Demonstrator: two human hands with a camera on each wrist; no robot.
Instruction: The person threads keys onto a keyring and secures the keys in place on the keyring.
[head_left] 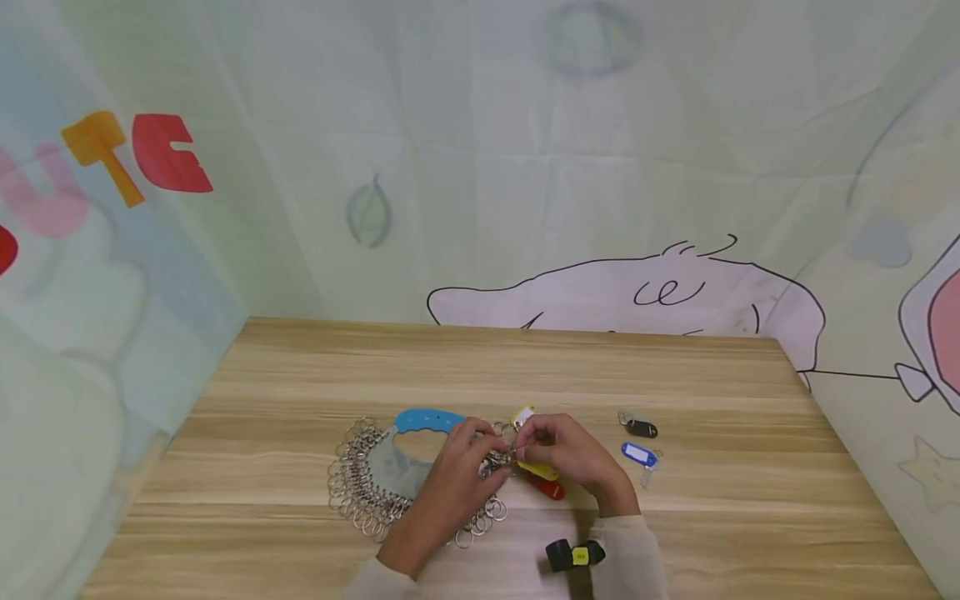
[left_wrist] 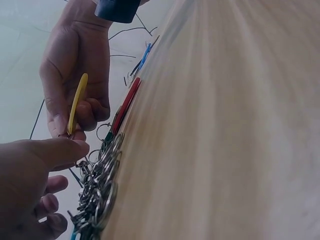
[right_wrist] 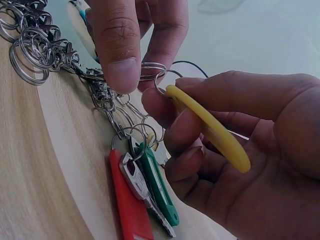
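My left hand [head_left: 455, 475] lies over the right end of a grey plate [head_left: 390, 467] with a blue handle [head_left: 427, 420], its edge hung with several metal rings [head_left: 367, 521]. Between left thumb and finger I pinch a split ring [right_wrist: 154, 66] hanging from the plate's clasps. From the right, my right hand [head_left: 570, 454] pinches a yellow key tag [right_wrist: 215, 132] by the end with its small wire ring [right_wrist: 159, 82], which meets the split ring. Below, a red key tag [right_wrist: 127, 195], a green key tag [right_wrist: 159, 185] and a silver key [right_wrist: 136, 180] hang on nearby rings.
To the right on the wooden table [head_left: 300, 358] lie a black key tag [head_left: 641, 428] and a blue key tag [head_left: 637, 454] with its key. Another yellow key tag [head_left: 522, 414] sits behind the hands. A black device with a yellow label [head_left: 576, 556] is beside my right sleeve.
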